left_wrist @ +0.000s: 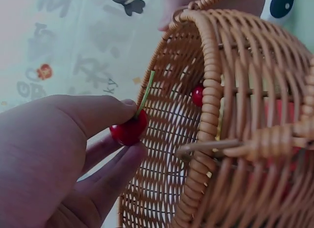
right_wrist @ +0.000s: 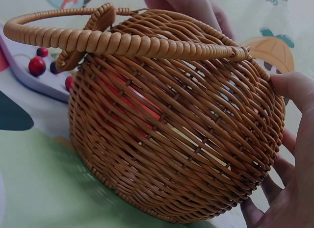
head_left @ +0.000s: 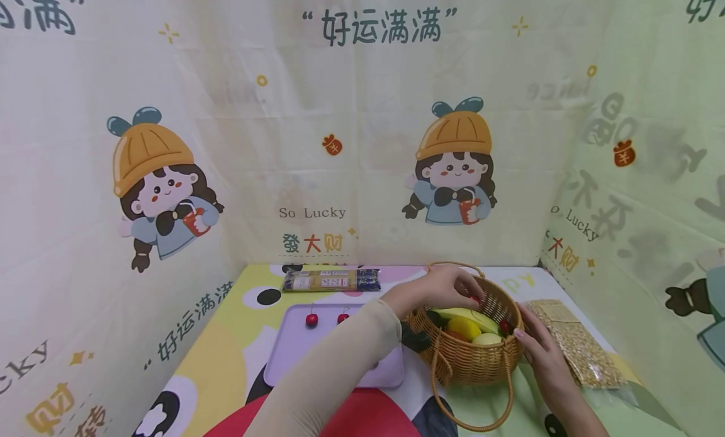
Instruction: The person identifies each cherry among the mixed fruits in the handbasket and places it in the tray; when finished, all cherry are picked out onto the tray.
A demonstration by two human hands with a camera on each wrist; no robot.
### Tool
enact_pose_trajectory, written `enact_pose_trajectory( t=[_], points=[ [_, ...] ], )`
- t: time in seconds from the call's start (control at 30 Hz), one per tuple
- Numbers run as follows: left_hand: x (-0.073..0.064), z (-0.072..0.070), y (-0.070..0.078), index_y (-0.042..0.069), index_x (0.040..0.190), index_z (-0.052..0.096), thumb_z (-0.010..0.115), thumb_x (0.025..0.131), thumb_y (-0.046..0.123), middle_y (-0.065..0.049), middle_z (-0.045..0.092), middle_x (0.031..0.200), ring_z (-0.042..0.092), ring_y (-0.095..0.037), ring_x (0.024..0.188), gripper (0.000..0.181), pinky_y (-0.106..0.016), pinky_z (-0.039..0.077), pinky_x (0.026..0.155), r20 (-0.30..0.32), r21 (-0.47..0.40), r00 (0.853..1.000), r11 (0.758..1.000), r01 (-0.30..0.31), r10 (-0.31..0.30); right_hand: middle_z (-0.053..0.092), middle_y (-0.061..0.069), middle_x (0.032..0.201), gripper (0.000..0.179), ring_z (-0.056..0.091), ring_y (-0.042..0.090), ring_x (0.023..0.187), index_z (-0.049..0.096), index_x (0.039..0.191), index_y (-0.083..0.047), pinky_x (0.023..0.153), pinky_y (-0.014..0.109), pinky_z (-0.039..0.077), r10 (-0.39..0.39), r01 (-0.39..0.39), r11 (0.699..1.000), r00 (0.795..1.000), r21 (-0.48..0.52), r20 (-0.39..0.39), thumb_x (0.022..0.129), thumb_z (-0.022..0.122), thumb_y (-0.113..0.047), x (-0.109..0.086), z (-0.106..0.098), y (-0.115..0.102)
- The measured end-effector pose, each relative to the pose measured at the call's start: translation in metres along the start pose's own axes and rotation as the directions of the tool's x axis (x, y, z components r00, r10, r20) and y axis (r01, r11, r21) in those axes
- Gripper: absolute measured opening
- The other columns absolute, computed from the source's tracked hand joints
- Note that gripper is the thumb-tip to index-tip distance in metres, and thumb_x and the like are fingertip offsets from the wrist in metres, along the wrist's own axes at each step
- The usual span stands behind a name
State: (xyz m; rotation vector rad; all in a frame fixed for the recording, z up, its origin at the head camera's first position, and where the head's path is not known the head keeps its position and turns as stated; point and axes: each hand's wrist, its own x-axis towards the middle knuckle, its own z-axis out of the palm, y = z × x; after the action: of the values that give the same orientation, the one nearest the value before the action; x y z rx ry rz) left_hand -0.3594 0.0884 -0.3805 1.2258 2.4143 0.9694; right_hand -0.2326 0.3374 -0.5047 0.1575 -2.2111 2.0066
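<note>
My left hand [head_left: 433,291] reaches over the wicker basket [head_left: 472,366], pinching a red cherry [left_wrist: 130,130] with a green stem between thumb and fingers. In the left wrist view the cherry is beside the basket's opening. On the basket's right side, my right hand [head_left: 545,352] holds the rim, thumb at the top edge and fingers along the outer wall. Inside lie a banana [head_left: 466,315], a yellow fruit [head_left: 463,328], a pale round fruit [head_left: 487,340] and another cherry [head_left: 505,327] near the right rim.
Left of the basket is a lilac tray [head_left: 283,355] with cherries [head_left: 311,320], partly hidden by my left sleeve. A long noodle-like packet [head_left: 331,280] lies behind it. A clear bag of grains [head_left: 583,349] lies on the right. One basket handle [head_left: 506,399] hangs toward me.
</note>
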Motion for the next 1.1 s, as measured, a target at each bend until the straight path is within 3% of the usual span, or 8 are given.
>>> enact_pose_trajectory(
  t=[0.2, 0.33, 0.53, 0.67, 0.77, 0.93, 1.1],
  points=[
    [-0.024, -0.003, -0.010, 0.019, 0.128, 0.084, 0.083, 0.102, 0.033, 0.017, 0.078, 0.124, 0.073, 0.001, 0.113, 0.029, -0.017, 0.059, 0.095, -0.071, -0.113, 0.997, 0.993, -0.045, 0.037, 0.015, 0.001, 0.185, 0.063, 0.041, -0.021, 0.133, 0.021, 0.179, -0.029, 0.097, 0.006, 0.042, 0.010, -0.010, 1.000, 1.000, 0.002, -0.009, 0.121, 0.045, -0.028, 0.000, 0.000, 0.000],
    [-0.045, -0.004, -0.018, 0.023, 0.129, 0.084, 0.084, 0.101, 0.036, 0.018, 0.075, 0.126, 0.072, 0.001, 0.114, 0.030, -0.021, 0.058, 0.100, -0.143, -0.201, 0.990, 0.979, -0.041, 0.012, 0.015, 0.002, 0.185, 0.063, 0.042, -0.020, 0.134, 0.022, 0.179, -0.030, 0.099, 0.005, 0.043, -0.003, 0.003, 1.000, 1.000, 0.007, -0.008, 0.121, 0.045, -0.027, 0.001, 0.000, 0.000],
    [-0.080, 0.002, -0.029, 0.030, 0.126, 0.084, 0.082, 0.102, 0.041, 0.016, 0.080, 0.121, 0.073, -0.002, 0.115, 0.027, -0.029, 0.059, 0.100, -0.239, -0.341, 0.970, 0.939, -0.040, -0.046, 0.014, 0.003, 0.186, 0.063, 0.040, -0.017, 0.138, 0.021, 0.179, -0.030, 0.100, 0.005, 0.043, 0.004, -0.003, 1.000, 1.000, 0.003, -0.016, 0.121, 0.045, -0.027, 0.000, 0.000, 0.000],
    [-0.109, 0.003, -0.034, 0.030, 0.124, 0.084, 0.083, 0.101, 0.038, 0.011, 0.081, 0.122, 0.074, -0.007, 0.118, 0.024, -0.042, 0.064, 0.097, -0.286, -0.400, 0.955, 0.915, -0.042, -0.081, 0.013, 0.003, 0.187, 0.064, 0.038, -0.011, 0.142, 0.020, 0.179, -0.032, 0.099, 0.005, 0.042, 0.018, -0.018, 1.000, 1.000, -0.010, -0.008, 0.121, 0.045, -0.029, 0.000, 0.000, -0.001],
    [-0.128, 0.001, -0.040, 0.028, 0.126, 0.083, 0.083, 0.102, 0.034, 0.008, 0.081, 0.126, 0.075, -0.010, 0.120, 0.025, -0.044, 0.066, 0.096, -0.298, -0.428, 0.950, 0.903, -0.044, -0.095, 0.013, 0.004, 0.187, 0.064, 0.039, -0.014, 0.140, 0.021, 0.179, -0.031, 0.100, 0.005, 0.042, 0.009, -0.009, 1.000, 1.000, -0.007, -0.006, 0.121, 0.045, -0.028, 0.000, 0.000, -0.001],
    [-0.157, -0.002, -0.055, 0.027, 0.129, 0.082, 0.083, 0.101, 0.033, 0.008, 0.080, 0.128, 0.075, -0.012, 0.123, 0.028, -0.031, 0.064, 0.098, -0.320, -0.412, 0.939, 0.911, -0.014, -0.130, 0.016, 0.004, 0.186, 0.064, 0.042, -0.020, 0.134, 0.021, 0.179, -0.029, 0.100, 0.004, 0.043, -0.009, 0.009, 1.000, 1.000, 0.004, -0.008, 0.121, 0.045, -0.026, -0.002, 0.000, -0.001],
    [-0.189, -0.002, -0.077, 0.025, 0.129, 0.082, 0.084, 0.101, 0.029, 0.002, 0.081, 0.129, 0.075, -0.021, 0.126, 0.028, -0.031, 0.065, 0.098, -0.368, -0.420, 0.911, 0.907, 0.014, -0.185, 0.018, 0.003, 0.185, 0.064, 0.042, -0.021, 0.134, 0.021, 0.179, -0.028, 0.099, 0.004, 0.043, -0.007, 0.007, 1.000, 1.000, 0.002, -0.008, 0.121, 0.046, -0.027, -0.002, 0.001, -0.001]
  ],
)
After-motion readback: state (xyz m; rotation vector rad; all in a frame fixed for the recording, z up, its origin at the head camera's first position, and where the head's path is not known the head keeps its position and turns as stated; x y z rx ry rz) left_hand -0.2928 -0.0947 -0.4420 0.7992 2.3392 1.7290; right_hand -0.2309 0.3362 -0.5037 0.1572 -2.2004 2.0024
